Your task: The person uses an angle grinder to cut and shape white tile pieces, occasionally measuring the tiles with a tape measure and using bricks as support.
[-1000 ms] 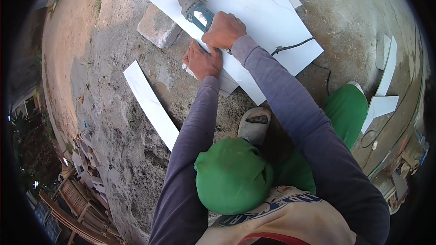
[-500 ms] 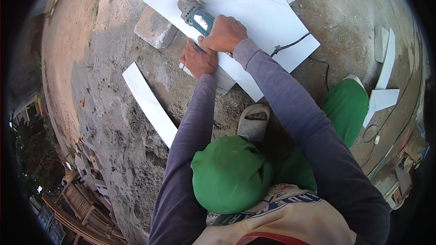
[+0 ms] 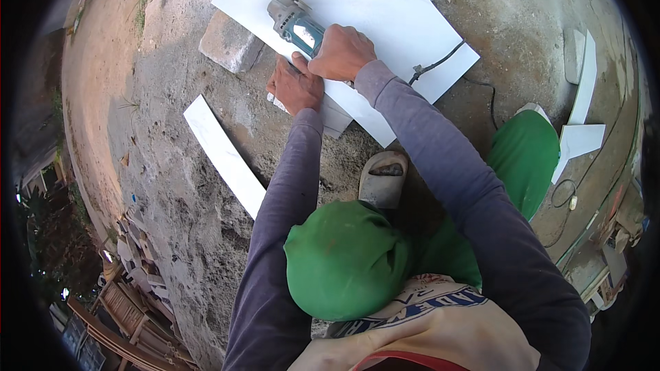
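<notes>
My right hand [image 3: 342, 53] is wrapped round the body of a teal and grey angle grinder [image 3: 304, 31], which lies over a large white marbled tile [image 3: 395, 24]. The grinder's disc, seen nearly edge-on, meets the tile near a thin line running toward its far left edge. My left hand [image 3: 297, 85] grips the tile's near left edge beside the grinder's rear, thumb on top and fingers curled at the edge. What those fingers touch underneath is hidden. A black cord [image 3: 440, 63] trails from the grinder across the tile.
A stone block [image 3: 230, 45] sits beneath the tile's left edge. One long white tile strip [image 3: 223, 154] lies on the rough ground at left, with more tile offcuts [image 3: 581, 139] at right. My sandalled foot [image 3: 383, 178] is close below the tile. Wooden furniture [image 3: 130, 319] stands lower left.
My left thumb has lifted away from my right hand and now points up along the tile's edge. The grinder stays almost in place on the tile; the whole view has shifted slightly.
</notes>
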A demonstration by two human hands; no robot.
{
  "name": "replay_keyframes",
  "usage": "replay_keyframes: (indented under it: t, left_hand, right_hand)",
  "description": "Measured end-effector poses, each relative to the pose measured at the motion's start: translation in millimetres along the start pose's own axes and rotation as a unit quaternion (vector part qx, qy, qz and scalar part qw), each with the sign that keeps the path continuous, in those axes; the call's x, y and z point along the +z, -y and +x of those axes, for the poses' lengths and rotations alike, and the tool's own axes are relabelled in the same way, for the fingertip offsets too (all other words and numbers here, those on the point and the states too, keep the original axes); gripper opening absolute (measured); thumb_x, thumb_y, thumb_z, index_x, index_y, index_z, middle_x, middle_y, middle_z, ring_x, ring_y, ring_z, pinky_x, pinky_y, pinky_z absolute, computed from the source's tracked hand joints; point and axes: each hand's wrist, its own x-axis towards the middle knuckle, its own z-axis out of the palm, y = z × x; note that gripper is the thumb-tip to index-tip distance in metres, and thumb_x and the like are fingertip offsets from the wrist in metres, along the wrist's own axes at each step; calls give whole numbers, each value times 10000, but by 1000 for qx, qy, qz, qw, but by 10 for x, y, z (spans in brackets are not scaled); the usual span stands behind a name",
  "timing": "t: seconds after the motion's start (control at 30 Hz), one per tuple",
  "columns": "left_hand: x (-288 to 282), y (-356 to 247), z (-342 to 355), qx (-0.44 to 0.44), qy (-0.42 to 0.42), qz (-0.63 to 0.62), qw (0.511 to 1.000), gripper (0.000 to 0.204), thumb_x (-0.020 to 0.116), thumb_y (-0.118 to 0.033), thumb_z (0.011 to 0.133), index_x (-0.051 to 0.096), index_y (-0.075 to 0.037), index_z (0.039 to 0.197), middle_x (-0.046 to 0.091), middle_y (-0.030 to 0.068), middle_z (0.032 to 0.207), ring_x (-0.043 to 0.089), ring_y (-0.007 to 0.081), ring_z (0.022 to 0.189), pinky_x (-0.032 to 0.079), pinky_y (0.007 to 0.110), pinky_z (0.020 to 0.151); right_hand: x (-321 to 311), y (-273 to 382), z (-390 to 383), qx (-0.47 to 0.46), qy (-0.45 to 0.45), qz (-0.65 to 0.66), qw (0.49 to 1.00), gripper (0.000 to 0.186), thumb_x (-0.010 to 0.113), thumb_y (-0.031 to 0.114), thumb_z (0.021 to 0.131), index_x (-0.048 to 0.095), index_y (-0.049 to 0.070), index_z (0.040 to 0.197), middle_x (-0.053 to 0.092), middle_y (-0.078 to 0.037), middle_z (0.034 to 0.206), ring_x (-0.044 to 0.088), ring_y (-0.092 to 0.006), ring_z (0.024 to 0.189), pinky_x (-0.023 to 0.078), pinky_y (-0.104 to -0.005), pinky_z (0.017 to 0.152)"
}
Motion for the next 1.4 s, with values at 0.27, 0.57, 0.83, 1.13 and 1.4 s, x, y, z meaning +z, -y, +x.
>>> replay_keyframes:
  t: [0.27, 0.57, 0.83, 1.13, 1.4]
  left_hand:
    - [-36, -66, -16, -1, 15, 5, 1000, 549, 434, -462, 1122, 654, 20, 1267, 736, 271, 1249, 608, 426, 1208, 355, 481, 1135]
    - [-1, -35, -3, -1, -3, 26, 1000, 568, 412, -459, 1128, 658, 24, 1300, 747, 267, 1250, 644, 416, 1196, 352, 482, 1136]
    - [-36, -70, 3, 8, 2, 18, 1000, 513, 401, -427, 1126, 662, 3, 1224, 749, 258, 1205, 656, 416, 1153, 348, 486, 1121]
    - [-38, -108, -22, 12, 0, 19, 1000, 481, 412, -421, 1124, 650, -9, 1200, 753, 244, 1177, 669, 403, 1158, 356, 482, 1097]
    - [-40, -117, -34, 17, -29, 23, 999, 496, 429, -415, 1112, 664, 9, 1219, 756, 246, 1162, 679, 407, 1151, 371, 476, 1089]
  right_hand:
    - [-37, -87, -126, -10, -14, -12, 1000, 628, 810, 600, 860, 815, 5, 1060, 827, -186, 1001, 817, -365, 975, 650, -455, 894]
    - [-44, -142, -286, 4, -30, 56, 998, 353, 771, 241, 716, 790, -56, 905, 793, -311, 975, 790, -484, 999, 614, -517, 971]
    - [49, -303, -325, 10, -41, 41, 998, 296, 743, 209, 720, 786, -47, 861, 787, -315, 951, 787, -490, 988, 615, -514, 968]
    - [9, -389, -462, 9, -38, 41, 998, 274, 733, 193, 711, 768, -58, 817, 775, -321, 899, 787, -494, 927, 619, -510, 927]
    - [-43, -435, -600, 17, -23, 41, 999, 302, 735, 197, 714, 771, -69, 852, 775, -331, 916, 784, -504, 947, 617, -514, 939]
